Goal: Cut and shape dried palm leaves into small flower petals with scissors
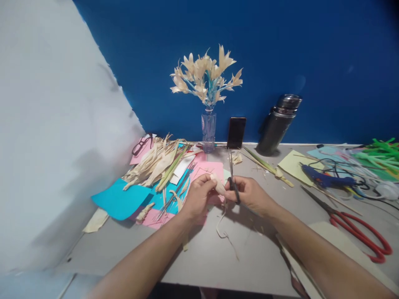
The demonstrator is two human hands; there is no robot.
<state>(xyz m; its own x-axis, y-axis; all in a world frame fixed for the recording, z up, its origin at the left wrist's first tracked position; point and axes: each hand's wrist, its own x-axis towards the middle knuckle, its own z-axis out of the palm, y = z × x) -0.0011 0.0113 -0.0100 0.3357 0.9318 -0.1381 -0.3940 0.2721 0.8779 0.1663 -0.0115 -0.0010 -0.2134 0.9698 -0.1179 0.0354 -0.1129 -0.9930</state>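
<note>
Blue wall behind grey worktop, head view. My left hand, closed in a pinch, has a pale husk piece over the worktop's middle. My right hand, just right of it, curls round small dark scissors, pointing far. Dry husks lie left; red-handled scissors, right.

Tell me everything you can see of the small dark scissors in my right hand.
The small scissors have dark, looped handles and slim, metallic-looking blades. Your right hand holds their handles above the table, blades pointing away from you. Left of them is a pale, husk-like piece; I can't tell whether they touch, or whether the blades are parted.
</note>
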